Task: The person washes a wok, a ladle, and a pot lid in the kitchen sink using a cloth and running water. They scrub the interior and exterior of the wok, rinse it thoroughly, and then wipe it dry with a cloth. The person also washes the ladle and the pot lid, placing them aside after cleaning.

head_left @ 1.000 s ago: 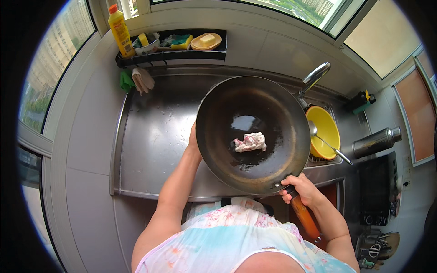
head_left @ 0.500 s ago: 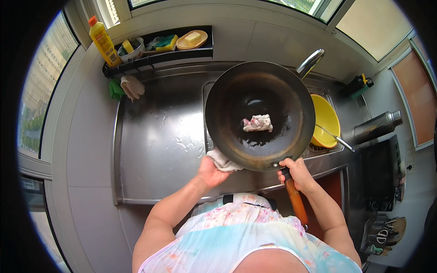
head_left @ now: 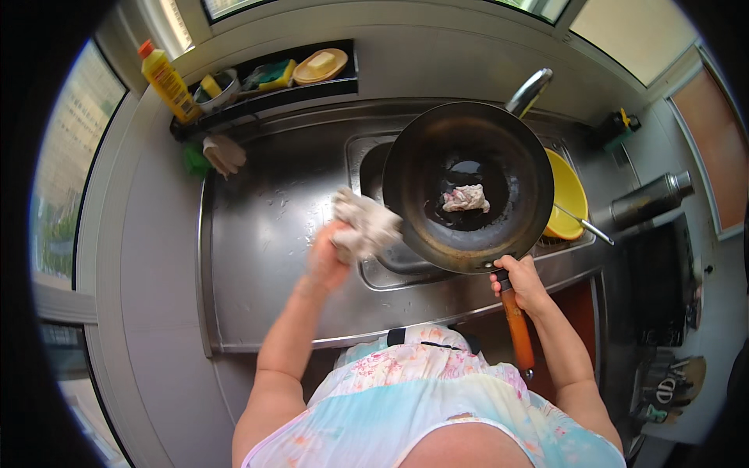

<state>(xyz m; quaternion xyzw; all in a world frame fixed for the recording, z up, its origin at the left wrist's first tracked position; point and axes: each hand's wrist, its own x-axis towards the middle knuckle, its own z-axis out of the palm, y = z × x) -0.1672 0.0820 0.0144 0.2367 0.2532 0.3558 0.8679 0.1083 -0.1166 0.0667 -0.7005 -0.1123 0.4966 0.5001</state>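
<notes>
My right hand (head_left: pixel 520 279) is closed round the base of the handle of a dark wok (head_left: pixel 476 242), near its rivets. The wok is held over the sink (head_left: pixel 374 274), and its orange-brown wooden handle (head_left: pixel 516 327) points back toward me. Inside the wok lies a pale, pinkish crumpled lump (head_left: pixel 466 199), like a piece of fat or meat, on a wet shiny bottom. My left hand (head_left: pixel 329 253), a little blurred, grips a crumpled whitish cloth (head_left: pixel 365 225) just left of the wok, above the sink's left edge.
A steel counter (head_left: pixel 265 257) with water drops extends to the left. Right of the wok are a yellow bowl (head_left: pixel 568 195), a ladle handle (head_left: pixel 597 232) and a steel flask (head_left: pixel 651 198). The faucet (head_left: pixel 530 90) rises behind. A black shelf (head_left: pixel 273 101) carries sponges and soap beside a yellow bottle (head_left: pixel 168 82).
My left hand has drawn the cloth away from the wok's underside, up and to the left. The wok has shifted slightly right and away from me, uncovering more of the sink.
</notes>
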